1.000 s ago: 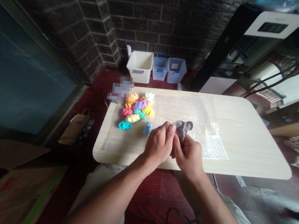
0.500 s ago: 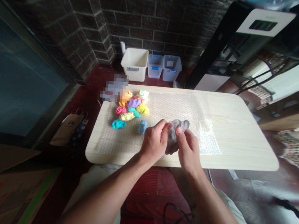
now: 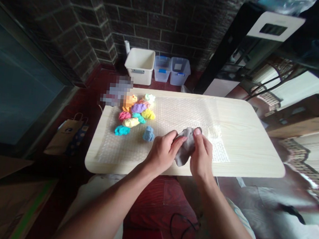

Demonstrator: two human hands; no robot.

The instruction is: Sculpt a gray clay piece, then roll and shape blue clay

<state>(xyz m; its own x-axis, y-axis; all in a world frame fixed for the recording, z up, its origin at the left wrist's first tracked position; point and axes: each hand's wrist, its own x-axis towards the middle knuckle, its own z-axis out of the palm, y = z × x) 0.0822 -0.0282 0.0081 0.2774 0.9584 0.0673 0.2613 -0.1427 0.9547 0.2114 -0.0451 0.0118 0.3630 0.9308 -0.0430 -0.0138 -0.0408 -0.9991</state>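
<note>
A flattened grey lump of modelling clay (image 3: 185,147) is held between my two hands above the near side of the table. My left hand (image 3: 163,149) grips its left side, thumb pressed on the top face. On the other side my right hand (image 3: 202,152) pinches the upper right edge with its thumb; the fingers underneath are hidden. A blue-grey clay lump (image 3: 148,133) lies just left of my left hand. Further left sit several more lumps, among them a teal one (image 3: 122,130), a pale yellow one (image 3: 131,122) and a purple one (image 3: 138,108).
Bubble wrap (image 3: 174,109) covers much of the pale wooden table (image 3: 256,149). Behind it, on the floor by the brick wall, stand a white bin (image 3: 140,66) and two clear plastic boxes. A paper bag (image 3: 62,137) is at the left.
The grey clay looks flatter and broader now. My right thumb has moved from the clay's middle to its upper right edge. The whole view has shifted slightly.
</note>
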